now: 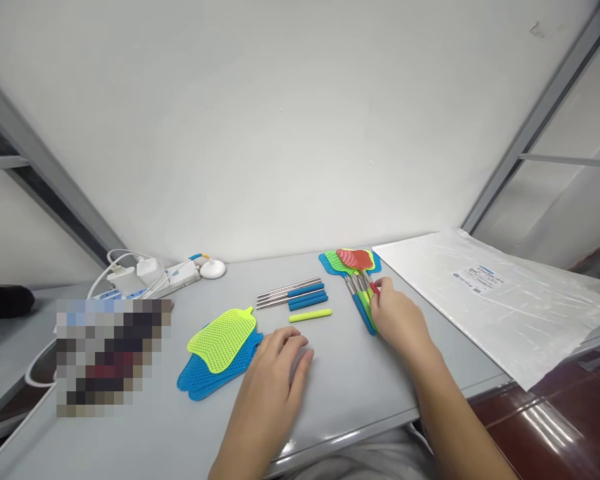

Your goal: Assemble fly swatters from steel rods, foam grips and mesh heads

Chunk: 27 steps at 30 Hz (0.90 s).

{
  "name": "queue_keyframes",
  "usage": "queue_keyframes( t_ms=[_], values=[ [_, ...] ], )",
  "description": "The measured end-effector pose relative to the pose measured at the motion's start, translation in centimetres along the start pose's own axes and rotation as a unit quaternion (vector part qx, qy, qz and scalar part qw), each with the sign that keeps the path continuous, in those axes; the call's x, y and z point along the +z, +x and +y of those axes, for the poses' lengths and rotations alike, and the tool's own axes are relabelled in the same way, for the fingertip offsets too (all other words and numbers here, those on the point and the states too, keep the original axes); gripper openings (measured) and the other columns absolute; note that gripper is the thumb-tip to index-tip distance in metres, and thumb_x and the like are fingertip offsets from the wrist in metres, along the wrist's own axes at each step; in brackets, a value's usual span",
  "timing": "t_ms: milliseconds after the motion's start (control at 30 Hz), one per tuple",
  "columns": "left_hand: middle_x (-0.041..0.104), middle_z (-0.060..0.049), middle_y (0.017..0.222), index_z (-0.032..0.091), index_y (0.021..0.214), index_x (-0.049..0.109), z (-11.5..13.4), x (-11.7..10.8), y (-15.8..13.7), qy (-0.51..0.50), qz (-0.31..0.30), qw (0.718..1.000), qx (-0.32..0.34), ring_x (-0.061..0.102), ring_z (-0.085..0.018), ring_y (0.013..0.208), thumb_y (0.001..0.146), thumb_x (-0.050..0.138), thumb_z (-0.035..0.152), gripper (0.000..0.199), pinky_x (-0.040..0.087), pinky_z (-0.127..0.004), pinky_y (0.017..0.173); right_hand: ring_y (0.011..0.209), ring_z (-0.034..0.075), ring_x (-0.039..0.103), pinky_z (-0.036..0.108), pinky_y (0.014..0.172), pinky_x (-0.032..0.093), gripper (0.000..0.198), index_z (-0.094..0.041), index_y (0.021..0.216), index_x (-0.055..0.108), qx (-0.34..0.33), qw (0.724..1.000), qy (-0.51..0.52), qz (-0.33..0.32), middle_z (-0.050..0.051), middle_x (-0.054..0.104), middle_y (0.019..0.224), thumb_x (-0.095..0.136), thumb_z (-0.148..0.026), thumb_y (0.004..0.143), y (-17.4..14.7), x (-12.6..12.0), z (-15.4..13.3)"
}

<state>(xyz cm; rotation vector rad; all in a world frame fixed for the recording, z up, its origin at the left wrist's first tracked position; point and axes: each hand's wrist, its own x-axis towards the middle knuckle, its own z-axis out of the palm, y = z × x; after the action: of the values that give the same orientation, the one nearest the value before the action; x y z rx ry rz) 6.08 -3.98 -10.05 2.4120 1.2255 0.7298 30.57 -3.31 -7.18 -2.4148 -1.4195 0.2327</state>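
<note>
Red, flat plastic fly swatter point(356, 259) looks light and bendy; right hand point(396, 315) pinches its handle point(375, 289), best spot; left hand point(280, 367) looks empty.

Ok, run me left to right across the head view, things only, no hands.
Black object at the left edge → white plugs → lime mesh head → lime handle tube → red mesh head → white wrapped package.

The right hand point(399, 319) hides part of a red handle point(375, 288); the label's lettering point(480, 279) is illegibly small.
</note>
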Motion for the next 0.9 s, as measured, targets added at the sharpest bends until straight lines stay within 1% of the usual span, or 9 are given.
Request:
queue_keyframes(
  t_ms=[100, 300, 433, 567, 733, 833, 900],
  values=[
    [0.055, -0.005, 0.121, 0.026, 0.109, 0.058, -0.1, 0.0, -0.1, -0.007, 0.003, 1.0, 0.001, 0.05, -0.024, 0.114, 0.1, 0.04, 0.034, 0.022, 0.044, -0.042, 0.095, 0.064, 0.024, 0.059, 0.03, 0.054, 0.028, 0.021, -0.019, 0.11, 0.044, -0.002, 1.0, -0.006, -0.007, 0.007, 0.063, 0.077, 0.031, -0.024, 0.094, -0.3, 0.3, 0.0],
    [0.056, -0.003, 0.121, 0.027, 0.109, 0.058, 0.2, -0.2, 0.0, -0.024, -0.001, 1.0, 0.001, 0.05, -0.023, 0.114, 0.1, 0.041, 0.035, 0.02, 0.044, -0.04, 0.095, 0.067, 0.021, 0.057, 0.029, 0.052, 0.028, 0.017, -0.019, 0.104, 0.045, -0.017, 1.0, -0.013, -0.003, 0.01, 0.058, 0.096, 0.031, -0.023, 0.094, -0.9, 0.8, -0.3],
    [0.056, -0.004, 0.12, 0.027, 0.108, 0.058, 0.3, -0.3, 0.0, -0.027, -0.006, 1.0, -0.001, 0.051, -0.023, 0.114, 0.099, 0.042, 0.035, 0.02, 0.044, -0.039, 0.095, 0.064, 0.019, 0.055, 0.029, 0.051, 0.028, 0.02, -0.019, 0.108, 0.046, -0.026, 1.0, -0.01, -0.001, 0.009, 0.055, 0.1, 0.032, -0.022, 0.094, -1.0, 1.1, 0.0],
    [0.057, -0.004, 0.121, 0.028, 0.108, 0.059, 0.1, -0.1, 0.0, -0.026, -0.002, 1.0, 0.003, 0.051, -0.024, 0.115, 0.098, 0.044, 0.035, 0.019, 0.045, -0.04, 0.095, 0.066, 0.018, 0.056, 0.028, 0.053, 0.029, 0.026, -0.019, 0.115, 0.048, -0.033, 0.999, -0.002, 0.012, 0.009, 0.056, 0.103, 0.033, -0.022, 0.095, -1.0, 1.5, 0.5],
    [0.058, -0.003, 0.121, 0.029, 0.107, 0.06, -0.2, 0.0, -0.1, -0.026, 0.002, 1.0, -0.002, 0.051, -0.025, 0.115, 0.098, 0.044, 0.036, 0.019, 0.046, -0.041, 0.095, 0.067, 0.02, 0.056, 0.031, 0.056, 0.032, 0.027, -0.018, 0.114, 0.053, -0.046, 0.997, 0.013, 0.056, 0.009, 0.057, 0.1, 0.036, -0.027, 0.096, -1.2, 1.9, 0.5],
    [0.058, -0.004, 0.121, 0.028, 0.108, 0.061, -0.2, 0.0, 0.0, -0.028, 0.002, 1.0, -0.001, 0.052, -0.025, 0.115, 0.098, 0.045, 0.036, 0.02, 0.046, -0.042, 0.095, 0.076, 0.022, 0.057, 0.033, 0.065, 0.038, 0.03, -0.02, 0.121, 0.052, -0.061, 0.993, 0.032, 0.101, 0.01, 0.057, 0.107, 0.037, -0.029, 0.096, -1.9, 1.5, 0.2],
    [0.058, -0.005, 0.121, 0.027, 0.107, 0.061, -0.2, 0.0, 0.0, -0.029, 0.003, 1.0, 0.0, 0.052, -0.026, 0.115, 0.098, 0.045, 0.037, 0.021, 0.047, -0.043, 0.095, 0.082, 0.021, 0.058, 0.032, 0.071, 0.041, 0.031, -0.021, 0.122, 0.051, -0.084, 0.985, 0.07, 0.135, 0.009, 0.058, 0.108, 0.034, -0.026, 0.097, -2.7, 1.1, -0.1]
  ],
)
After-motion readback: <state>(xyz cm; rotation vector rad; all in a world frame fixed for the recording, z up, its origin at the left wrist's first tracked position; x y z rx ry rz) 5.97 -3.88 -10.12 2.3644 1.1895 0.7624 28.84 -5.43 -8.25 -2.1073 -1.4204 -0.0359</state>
